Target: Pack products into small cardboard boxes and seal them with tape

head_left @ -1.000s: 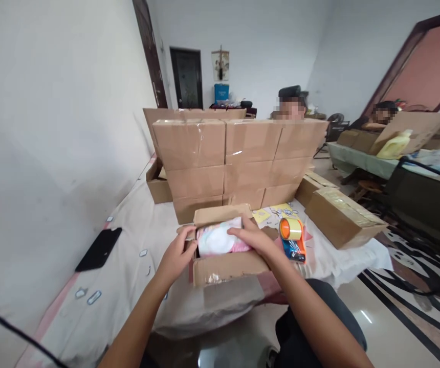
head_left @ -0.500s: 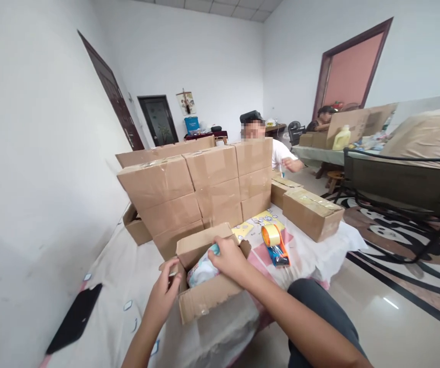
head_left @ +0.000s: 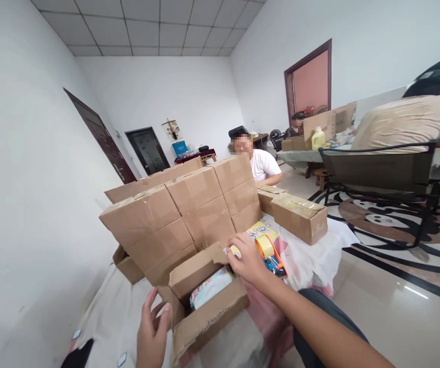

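Observation:
An open cardboard box [head_left: 210, 324] sits before me, its long flaps raised. Inside lies a white and light-blue plastic-wrapped packet [head_left: 212, 289] with coloured print. My left hand [head_left: 153, 324] is at the box's left end, fingers apart beside the end flap; whether it touches the flap is unclear. Over the right end is my right hand [head_left: 247, 258], with bent fingers apart from the thumb and nothing visible between them. Just beyond it lies an orange and blue tape dispenser [head_left: 268, 253] with a yellowish roll, partly hidden by that hand.
Stacked closed cartons [head_left: 189, 209] form a wall behind the open box. Another taped carton [head_left: 300, 217] stands at the right on the cloth-covered table [head_left: 312, 258]. A person in a white shirt [head_left: 264, 166] sits beyond. A dark object [head_left: 77, 355] lies at lower left; a chair [head_left: 377, 174] stands right.
My right hand has moved off the packet to the box's right end. The packet now lies lower and flatter in the box. My left hand is a little lower, and the view has tilted upward.

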A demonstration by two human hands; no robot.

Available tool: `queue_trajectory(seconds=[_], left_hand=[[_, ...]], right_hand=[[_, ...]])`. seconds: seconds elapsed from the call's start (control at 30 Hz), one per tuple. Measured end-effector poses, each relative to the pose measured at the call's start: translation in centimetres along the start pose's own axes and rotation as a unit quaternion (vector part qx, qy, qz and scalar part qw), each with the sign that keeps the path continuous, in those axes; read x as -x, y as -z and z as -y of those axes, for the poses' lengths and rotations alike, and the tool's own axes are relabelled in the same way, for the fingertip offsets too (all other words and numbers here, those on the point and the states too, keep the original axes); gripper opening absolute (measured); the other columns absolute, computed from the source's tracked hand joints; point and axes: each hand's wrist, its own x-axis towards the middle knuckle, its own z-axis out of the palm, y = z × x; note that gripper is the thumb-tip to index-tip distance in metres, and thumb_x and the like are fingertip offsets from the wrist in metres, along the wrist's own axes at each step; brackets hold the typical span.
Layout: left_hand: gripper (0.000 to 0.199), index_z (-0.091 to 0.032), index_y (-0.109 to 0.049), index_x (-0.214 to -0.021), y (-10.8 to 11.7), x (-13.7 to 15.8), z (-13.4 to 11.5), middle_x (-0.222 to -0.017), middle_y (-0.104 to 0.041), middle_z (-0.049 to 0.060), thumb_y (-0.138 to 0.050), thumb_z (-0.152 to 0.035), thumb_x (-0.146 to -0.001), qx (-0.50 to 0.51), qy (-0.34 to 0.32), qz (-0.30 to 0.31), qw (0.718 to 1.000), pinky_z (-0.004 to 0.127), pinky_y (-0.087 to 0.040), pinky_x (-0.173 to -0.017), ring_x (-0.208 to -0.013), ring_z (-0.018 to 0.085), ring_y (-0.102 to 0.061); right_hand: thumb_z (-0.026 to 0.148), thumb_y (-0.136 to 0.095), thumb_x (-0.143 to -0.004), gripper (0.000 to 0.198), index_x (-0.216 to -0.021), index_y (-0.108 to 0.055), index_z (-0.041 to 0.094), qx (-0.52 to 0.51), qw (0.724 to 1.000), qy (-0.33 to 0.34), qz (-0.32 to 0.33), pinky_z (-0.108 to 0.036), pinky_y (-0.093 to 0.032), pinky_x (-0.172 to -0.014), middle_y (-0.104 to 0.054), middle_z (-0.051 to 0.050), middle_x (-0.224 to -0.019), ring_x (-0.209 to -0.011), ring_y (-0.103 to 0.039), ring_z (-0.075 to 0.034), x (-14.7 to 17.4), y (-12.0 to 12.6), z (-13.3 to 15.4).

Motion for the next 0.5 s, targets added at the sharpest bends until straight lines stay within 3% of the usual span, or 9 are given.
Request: queue_trajectory(seconds=[0.1,0.2,0.27,0.33,0.4,0.5], left_hand=[[0.065,-0.031,-0.041,-0.142,0.2,0.2,-1.3,-0.154,-0.048,0.009,-0.053,-0.065,-0.088,0.125,0.017,-0.043,0.991,0.053,-0.047,-0.110,-0.128,0.035,-0.060],[0.057,-0.031,-0.050,-0.131,-0.1,0.0,-2.3,-0.154,-0.050,0.007,-0.043,-0.069,-0.090,0.234,0.074,-0.057,0.968,0.050,-0.056,-0.101,-0.121,0.035,-0.066],[0.053,-0.031,-0.051,-0.127,-0.7,-0.2,-2.4,-0.155,-0.049,0.006,-0.044,-0.068,-0.090,0.254,0.089,-0.058,0.961,0.050,-0.058,-0.098,-0.119,0.035,-0.067],[0.050,-0.030,-0.053,-0.125,-1.4,-0.5,-1.7,-0.153,-0.051,0.006,-0.054,-0.063,-0.087,0.218,0.078,-0.064,0.971,0.049,-0.055,-0.103,-0.127,0.035,-0.062],[0.055,-0.029,-0.054,-0.126,-1.9,-0.9,-0.6,-0.155,-0.049,0.006,-0.063,-0.059,-0.081,0.147,0.049,-0.067,0.986,0.049,-0.048,-0.112,-0.140,0.035,-0.050],[0.069,-0.025,-0.053,-0.134,-2.3,-1.9,1.5,-0.159,-0.043,0.010,-0.064,-0.062,-0.078,0.062,0.039,-0.045,0.996,0.049,-0.035,-0.121,-0.148,0.035,-0.037]], right_hand=[[0.032,-0.052,-0.087,0.015,-0.085,-0.060,0.020,-0.148,0.972,-0.181,0.027,-0.036,-0.047,-0.082,-0.067,-0.007,-0.092,-0.091,-0.064,-0.023,-0.4,0.5,-2.0],[0.044,-0.044,-0.091,0.029,-0.093,-0.061,0.020,-0.252,0.929,-0.259,0.077,-0.033,-0.050,-0.074,-0.071,-0.007,-0.096,-0.092,-0.069,-0.023,0.1,-0.6,-3.6],[0.046,-0.043,-0.094,0.033,-0.095,-0.063,0.020,-0.269,0.930,-0.237,0.086,-0.034,-0.051,-0.081,-0.073,-0.006,-0.098,-0.099,-0.068,-0.023,1.0,-1.4,-3.9],[0.046,-0.043,-0.097,0.034,-0.092,-0.066,0.021,-0.239,0.948,-0.182,0.101,-0.037,-0.048,-0.090,-0.072,-0.006,-0.096,-0.101,-0.066,-0.023,1.9,-1.8,-3.7],[0.043,-0.040,-0.100,0.037,-0.091,-0.069,0.021,-0.170,0.969,-0.118,0.136,-0.039,-0.046,-0.094,-0.072,-0.006,-0.095,-0.099,-0.064,-0.023,2.5,-1.6,-3.1],[0.040,-0.036,-0.103,0.039,-0.100,-0.072,0.025,-0.109,0.975,-0.054,0.185,-0.040,-0.044,-0.098,-0.073,-0.005,-0.100,-0.104,-0.060,-0.023,2.8,-0.8,-2.2]])
